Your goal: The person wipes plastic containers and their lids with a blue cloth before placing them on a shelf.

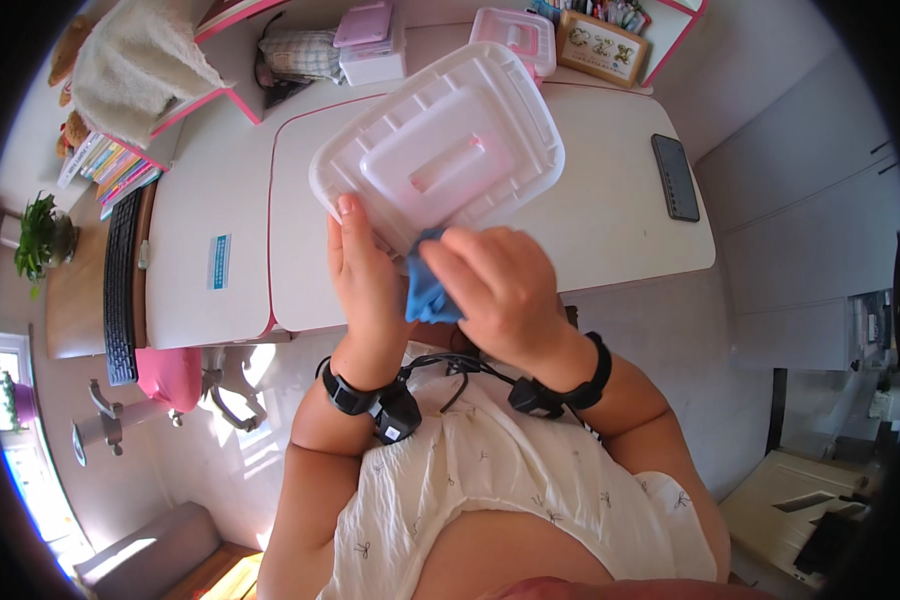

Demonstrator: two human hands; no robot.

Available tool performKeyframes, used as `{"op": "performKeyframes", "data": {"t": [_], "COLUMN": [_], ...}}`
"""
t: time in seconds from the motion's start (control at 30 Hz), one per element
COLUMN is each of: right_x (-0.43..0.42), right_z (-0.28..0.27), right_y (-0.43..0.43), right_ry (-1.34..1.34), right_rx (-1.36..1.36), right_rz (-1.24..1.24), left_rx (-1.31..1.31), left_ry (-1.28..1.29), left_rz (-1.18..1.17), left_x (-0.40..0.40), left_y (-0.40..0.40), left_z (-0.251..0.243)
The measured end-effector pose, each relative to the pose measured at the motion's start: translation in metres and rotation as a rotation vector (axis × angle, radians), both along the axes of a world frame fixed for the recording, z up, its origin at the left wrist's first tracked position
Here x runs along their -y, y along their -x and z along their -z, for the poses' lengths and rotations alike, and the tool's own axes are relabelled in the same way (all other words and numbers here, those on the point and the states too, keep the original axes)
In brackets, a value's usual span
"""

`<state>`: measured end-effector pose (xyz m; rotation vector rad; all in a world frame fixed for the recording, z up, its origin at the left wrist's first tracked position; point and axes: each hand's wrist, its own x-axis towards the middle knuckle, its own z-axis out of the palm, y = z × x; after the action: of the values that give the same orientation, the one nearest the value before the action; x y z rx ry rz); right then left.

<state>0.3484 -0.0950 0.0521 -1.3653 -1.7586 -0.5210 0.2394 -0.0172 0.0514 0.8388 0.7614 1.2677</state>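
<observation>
A translucent plastic box lid (390, 169) with a raised centre and a pinkish handle recess is held up at a slant over the white desk. My left hand (360, 262) grips its lower left edge, thumb on the face towards me. Bunched in my right hand (502, 289) is a blue cloth (429, 289), at the lid's near edge. The fingers of that hand hide part of the cloth and the lid's near corner. Both wrists carry black straps with small devices joined by cables.
A black phone (675, 178) lies on the right of the desk (615, 172). Along the back stand a pink-lidded box (514, 37), a white container (373, 61) and a framed picture (600, 46). To the left are a black keyboard (122, 277) and a blue-and-white label (219, 261).
</observation>
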Motion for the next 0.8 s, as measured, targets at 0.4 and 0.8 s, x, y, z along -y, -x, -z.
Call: {"op": "performKeyframes", "data": {"t": [0.4, 0.8], "right_x": [-0.001, -0.021], "right_z": [-0.008, -0.034], "right_y": [-0.031, -0.068], "right_ry": [-0.008, -0.079], "right_rx": [-0.151, -0.199], "right_rz": [0.144, 0.276], "left_rx": [0.189, -0.242], "left_ry": [-0.027, -0.428], "left_rz": [0.084, 0.124], "left_x": [-0.006, 0.005], "left_y": [0.01, 0.017], "left_z": [0.001, 0.028]}}
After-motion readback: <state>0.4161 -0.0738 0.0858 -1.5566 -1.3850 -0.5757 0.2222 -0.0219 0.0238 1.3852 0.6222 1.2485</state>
